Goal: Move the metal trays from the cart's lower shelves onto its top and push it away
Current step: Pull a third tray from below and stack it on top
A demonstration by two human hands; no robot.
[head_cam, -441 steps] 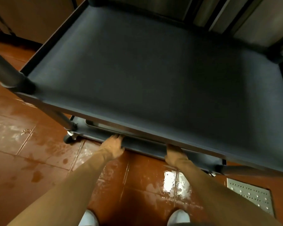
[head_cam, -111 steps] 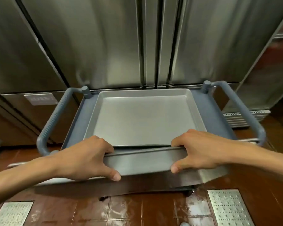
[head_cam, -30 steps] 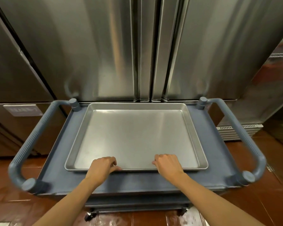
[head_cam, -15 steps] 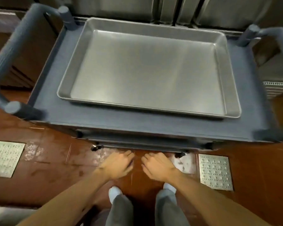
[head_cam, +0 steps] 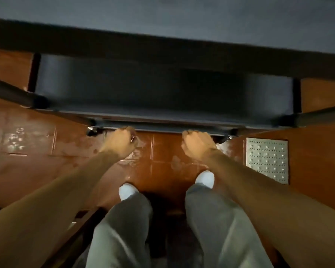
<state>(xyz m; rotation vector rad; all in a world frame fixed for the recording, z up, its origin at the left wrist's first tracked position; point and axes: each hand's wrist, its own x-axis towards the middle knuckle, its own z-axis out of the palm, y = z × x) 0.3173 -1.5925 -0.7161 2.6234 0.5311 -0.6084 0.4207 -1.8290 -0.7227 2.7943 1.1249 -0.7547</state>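
While the person bends low, grey trouser legs and white shoe tips fill the near field, with both forearms running forward from them over the wet brown floor. The left hand and right hand sit side by side, well apart, knuckles up and fingers curled at the near lip of the cart's lowest shelf. Each appears to clench that edge or something lying on it; blur and shadow hide what lies under the fingers, so whether a tray is grasped cannot be told. A small bright glint shows just beside the left hand's fingers, possibly metal.

Just outside the left hand is a caster; just outside the right hand is another, and beyond that a perforated floor plate. Directly above and past the grip lies the dark middle shelf, on which no tray can be made out. Farthest from the grip, the cart's top crosses the upper field as a grey band; only its near strip shows, so its load is out of view.

Judgement: the stance suggests a tray is being drawn from the bottom shelf. Remaining steps would be lifting it onto the top, then pushing the cart away.
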